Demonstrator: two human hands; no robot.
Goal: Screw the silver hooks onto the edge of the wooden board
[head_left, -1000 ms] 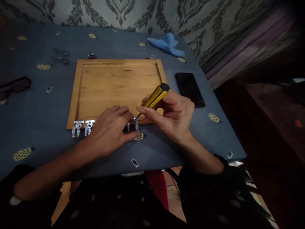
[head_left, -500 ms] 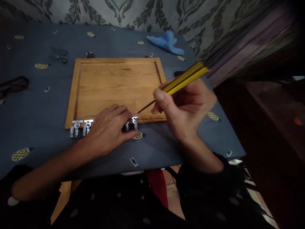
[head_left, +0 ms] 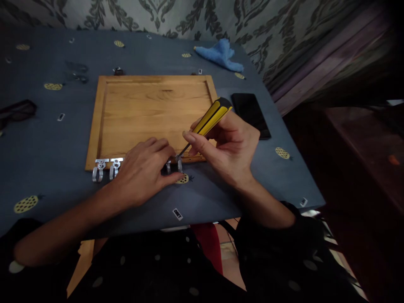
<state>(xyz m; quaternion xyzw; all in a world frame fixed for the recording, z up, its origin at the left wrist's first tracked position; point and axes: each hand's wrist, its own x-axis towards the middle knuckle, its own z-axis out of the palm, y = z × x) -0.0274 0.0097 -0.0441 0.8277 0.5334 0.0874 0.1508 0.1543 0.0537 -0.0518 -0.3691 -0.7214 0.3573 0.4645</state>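
A wooden panel (head_left: pixel 148 113) with a raised frame lies flat on the cloth-covered table. Along its near edge sit several silver double hooks (head_left: pixel 100 168), their curved ends hanging over the side. My left hand (head_left: pixel 142 170) rests palm down across that edge, hiding the hooks beneath it; its thumb is stretched apart and its fingers lie over the frame. In my right hand (head_left: pixel 227 147) is a yellow and black screwdriver (head_left: pixel 212 117), gripped by the handle and slanted. Its tip meets the plate of the rightmost hook (head_left: pixel 179 162), beside my left index finger. Small dark holes show in the frame farther right.
A black phone (head_left: pixel 252 115) lies right of the panel, and a blue cloth (head_left: pixel 221 55) lies behind it. Dark glasses (head_left: pixel 19 111) are at the far left. A small clear object (head_left: pixel 77 72) sits behind the panel's left corner. The table edge (head_left: pixel 298 151) slopes along the right.
My right hand has moved left and a little down with the screwdriver, bringing its tip onto the hook plate. The phone is now uncovered. My left hand has stayed put.
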